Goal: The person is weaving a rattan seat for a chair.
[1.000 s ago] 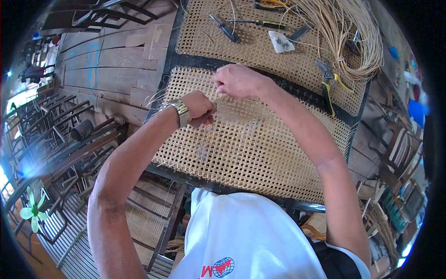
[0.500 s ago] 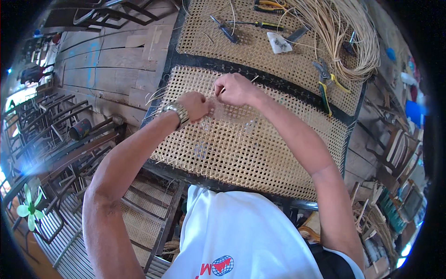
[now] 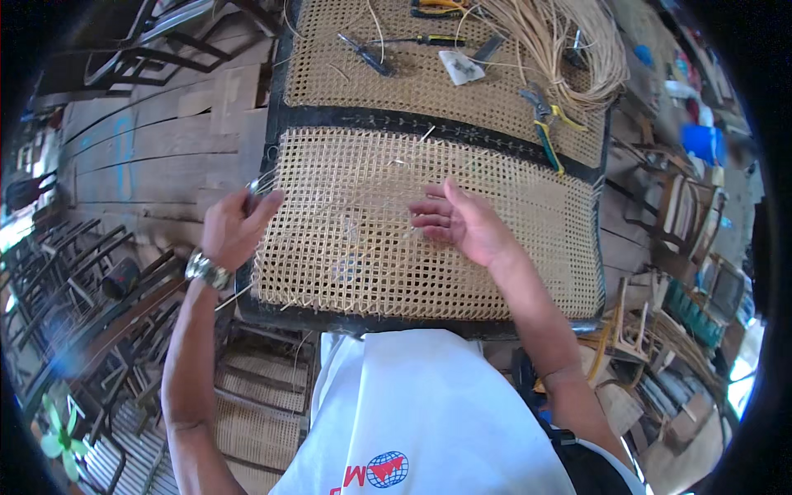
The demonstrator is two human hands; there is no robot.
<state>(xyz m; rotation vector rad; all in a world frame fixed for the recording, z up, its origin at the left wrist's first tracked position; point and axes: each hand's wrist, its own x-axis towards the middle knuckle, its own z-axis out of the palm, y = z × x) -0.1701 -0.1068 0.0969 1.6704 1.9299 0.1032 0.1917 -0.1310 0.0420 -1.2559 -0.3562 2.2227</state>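
A woven cane seat panel (image 3: 371, 272) in a black frame lies in front of me. At its left edge, my left hand (image 3: 233, 227) has its fingers curled in where loose cane strands (image 3: 266, 179) stick out; the fingers partly hide them. My right hand (image 3: 470, 224) hovers over the middle of the weave, palm turned inward, fingers apart and holding nothing. A short pale cane end (image 3: 427, 133) pokes up near the panel's far edge.
On the far cane panel (image 3: 330, 91) lie a screwdriver (image 3: 441, 40), a dark-handled awl-like tool (image 3: 367, 54), yellow-handled pliers (image 3: 544, 132), a small white packet (image 3: 460, 68) and a coil of cane strands (image 3: 590, 82). Wooden chair frames (image 3: 107, 223) crowd the left.
Both hands have parted from the middle of the weave. My left hand has moved left to the panel's edge; my right has drawn nearer and opened. The view has shifted slightly.
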